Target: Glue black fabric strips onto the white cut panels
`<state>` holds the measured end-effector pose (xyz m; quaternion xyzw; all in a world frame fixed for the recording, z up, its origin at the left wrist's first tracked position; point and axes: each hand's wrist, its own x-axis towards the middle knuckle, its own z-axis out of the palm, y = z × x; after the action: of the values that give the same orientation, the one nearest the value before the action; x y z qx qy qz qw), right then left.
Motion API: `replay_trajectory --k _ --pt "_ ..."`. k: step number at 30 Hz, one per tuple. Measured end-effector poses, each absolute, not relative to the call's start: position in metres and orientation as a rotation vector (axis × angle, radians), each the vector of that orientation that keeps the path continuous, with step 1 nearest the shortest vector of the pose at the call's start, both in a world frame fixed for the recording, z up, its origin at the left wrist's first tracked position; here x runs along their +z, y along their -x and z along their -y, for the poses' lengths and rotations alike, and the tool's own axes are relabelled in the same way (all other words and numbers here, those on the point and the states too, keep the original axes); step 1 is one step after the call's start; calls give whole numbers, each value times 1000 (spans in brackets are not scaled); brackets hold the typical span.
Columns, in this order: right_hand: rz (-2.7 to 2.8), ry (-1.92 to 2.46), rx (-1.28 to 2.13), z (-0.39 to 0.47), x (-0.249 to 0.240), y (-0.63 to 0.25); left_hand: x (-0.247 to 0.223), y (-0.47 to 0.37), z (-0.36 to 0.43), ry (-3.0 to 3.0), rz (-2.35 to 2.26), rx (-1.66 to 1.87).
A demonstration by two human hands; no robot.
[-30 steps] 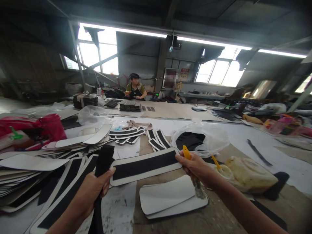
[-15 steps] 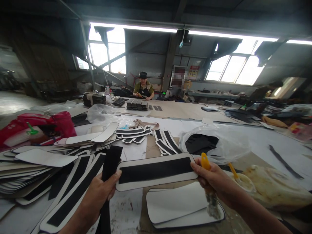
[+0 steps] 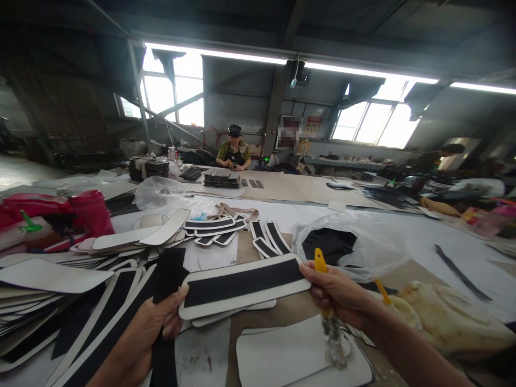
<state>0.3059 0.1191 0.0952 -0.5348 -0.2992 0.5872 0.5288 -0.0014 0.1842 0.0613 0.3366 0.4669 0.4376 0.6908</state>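
Windows [image 3: 191, 99] glow beyond the cluttered desk [image 3: 463, 236]; above it, the left hand [image 3: 157, 320] pinches a black strip [image 3: 170, 264] and one end of a round-cornered, white-bordered black panel [image 3: 245, 284], the right hand [image 3: 334, 287] its other end plus a yellow-handled brush [image 3: 320, 262]. Pale edges [image 3: 220, 318] now peek out beneath, unseen a moment ago.

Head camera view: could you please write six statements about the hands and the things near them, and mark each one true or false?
1. The left hand and the right hand both hold a white-bordered black panel. True.
2. The right hand also holds a yellow-handled brush. True.
3. The bristles of this brush point up. False: the bristles point down.
4. The left hand holds nothing besides the panel. False: it also holds a black strip.
5. Black material shows inside the clear plastic bag. True.
6. The co-worker is bareheaded. False: the co-worker wears a dark cap.
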Motion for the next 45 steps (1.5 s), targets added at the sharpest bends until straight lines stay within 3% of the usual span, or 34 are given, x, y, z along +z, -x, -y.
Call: replay_trajectory --k 13,21,23,26,29,36,45 --pt "735 1212 1399 -139 76 -311 59 -2 -198 -812 -1113 905" --pt "871 1643 1045 -147 88 -314 43 -7 -215 -944 -1316 1118" --pt "876 1615 1018 -137 94 -317 37 -9 -203 -972 -1431 1116" --pt "832 1532 1015 -112 98 -319 28 -20 -173 -1210 -1584 770" --pt "736 1424 953 -84 91 -320 13 -39 -146 -1561 -1425 527" --pt "573 1386 885 -23 64 -330 -11 -58 -135 -1696 -1266 537" --pt "546 1314 730 40 96 -319 38 -42 -76 -1386 -1166 549"
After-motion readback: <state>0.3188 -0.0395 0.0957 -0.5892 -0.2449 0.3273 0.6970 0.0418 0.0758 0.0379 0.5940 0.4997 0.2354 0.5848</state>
